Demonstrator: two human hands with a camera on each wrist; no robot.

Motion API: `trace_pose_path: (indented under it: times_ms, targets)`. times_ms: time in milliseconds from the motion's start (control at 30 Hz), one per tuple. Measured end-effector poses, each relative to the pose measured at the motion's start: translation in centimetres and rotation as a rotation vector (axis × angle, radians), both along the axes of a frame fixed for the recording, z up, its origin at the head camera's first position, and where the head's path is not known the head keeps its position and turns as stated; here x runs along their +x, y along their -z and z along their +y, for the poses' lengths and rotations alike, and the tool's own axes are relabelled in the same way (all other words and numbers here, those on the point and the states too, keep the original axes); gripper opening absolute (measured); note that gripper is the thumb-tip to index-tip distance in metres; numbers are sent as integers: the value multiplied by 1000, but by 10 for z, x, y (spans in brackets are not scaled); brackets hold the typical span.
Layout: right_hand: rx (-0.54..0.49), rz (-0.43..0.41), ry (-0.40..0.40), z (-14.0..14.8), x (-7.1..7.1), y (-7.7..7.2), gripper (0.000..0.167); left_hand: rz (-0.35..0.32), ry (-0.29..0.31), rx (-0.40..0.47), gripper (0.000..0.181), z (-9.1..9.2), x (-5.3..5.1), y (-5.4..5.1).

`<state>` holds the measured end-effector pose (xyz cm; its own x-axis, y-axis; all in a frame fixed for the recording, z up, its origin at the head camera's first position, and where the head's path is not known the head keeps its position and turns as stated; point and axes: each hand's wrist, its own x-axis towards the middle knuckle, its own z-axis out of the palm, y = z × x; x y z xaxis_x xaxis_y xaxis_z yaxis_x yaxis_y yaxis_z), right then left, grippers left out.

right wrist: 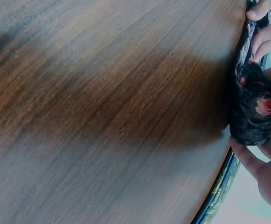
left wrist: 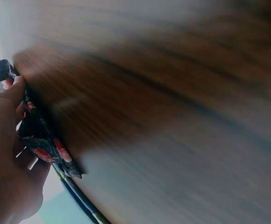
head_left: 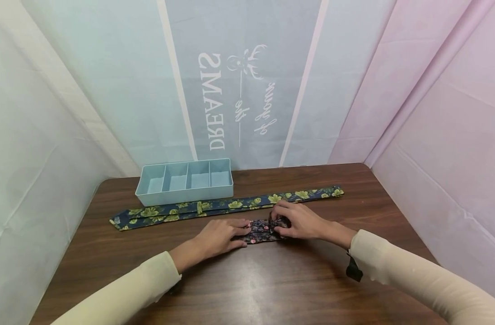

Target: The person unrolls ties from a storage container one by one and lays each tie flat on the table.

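A dark necktie with pink-red flowers [head_left: 255, 231] lies folded into a short strip near the middle of the table in the head view. My left hand [head_left: 221, 237] rests on its left end, fingers and thumb stretched out over the cloth. At the other end my right hand [head_left: 298, 221] curls its fingers and thumb round a raised loop of the tie. The right wrist view shows this rounded fold [right wrist: 256, 109] against the right fingers. Part of the left end is hidden under my left hand; in the left wrist view a folded edge [left wrist: 46, 147] shows beside it.
Behind the hands a navy necktie with yellow-green flowers [head_left: 235, 205] lies lengthwise across the brown wooden table [head_left: 247, 289]. A light blue tray with several compartments [head_left: 186, 196] stands behind that tie, at the back left. Printed cloth [head_left: 247, 27] hangs along the table's back edge.
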<state>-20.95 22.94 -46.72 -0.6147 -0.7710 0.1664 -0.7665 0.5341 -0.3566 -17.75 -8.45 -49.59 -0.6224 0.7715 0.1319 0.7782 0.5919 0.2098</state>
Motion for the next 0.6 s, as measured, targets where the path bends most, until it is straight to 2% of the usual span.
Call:
trace_pose_path:
  times_ms: [233,400,600]
  targets:
    - [0,-1,-28,3,-1,0,37,-5,-8,-6,46,-15,2,1]
    - [3,3,-72,5,-1,0,34,-1,-10,-8,47,-24,3,0]
    - [-4,-38,-83,6,0,-1,33,8,-5,-1,47,-33,4,1]
